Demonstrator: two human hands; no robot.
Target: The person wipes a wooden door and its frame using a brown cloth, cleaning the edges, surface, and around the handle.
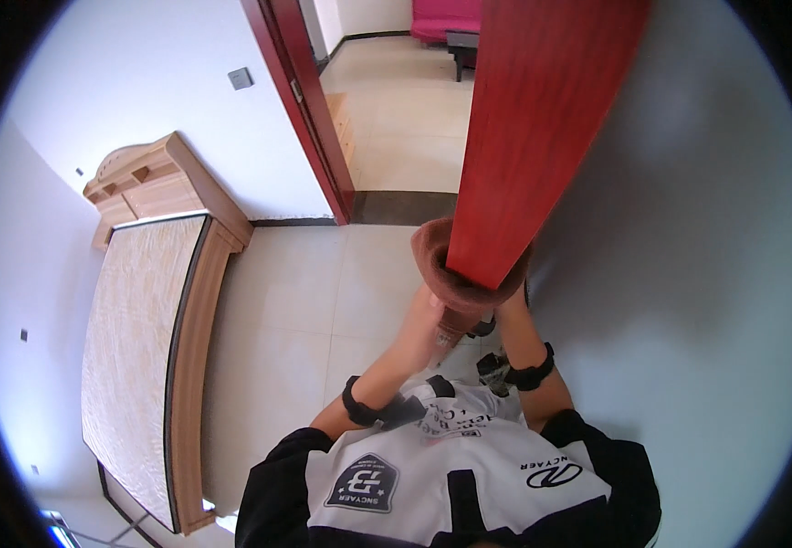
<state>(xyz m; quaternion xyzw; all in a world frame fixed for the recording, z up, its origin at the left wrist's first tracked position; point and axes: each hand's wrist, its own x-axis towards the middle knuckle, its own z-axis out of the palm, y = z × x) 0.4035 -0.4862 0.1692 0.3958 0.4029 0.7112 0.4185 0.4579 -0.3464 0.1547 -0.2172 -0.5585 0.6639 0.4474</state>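
A brown towel-like cloth (469,294) is wrapped around the near end of a red wooden door (542,119), covering it on both sides. My left hand (429,315) grips the cloth on the left side of the door; it is slightly blurred, and its fingertips are tucked out of sight. On the right side, my right hand (511,309) holds the other part of the cloth, with most of its fingers hidden beneath the folds. Both forearms reach forward from my body, with a black band on each.
A wooden bed frame (188,384) with a pale mattress (136,338) stands at the left. A red door frame (309,119) opens onto another room with a pink sofa (446,18). Close on my right runs a grey-white wall (688,274). Pale floor tiles (277,301) lie below.
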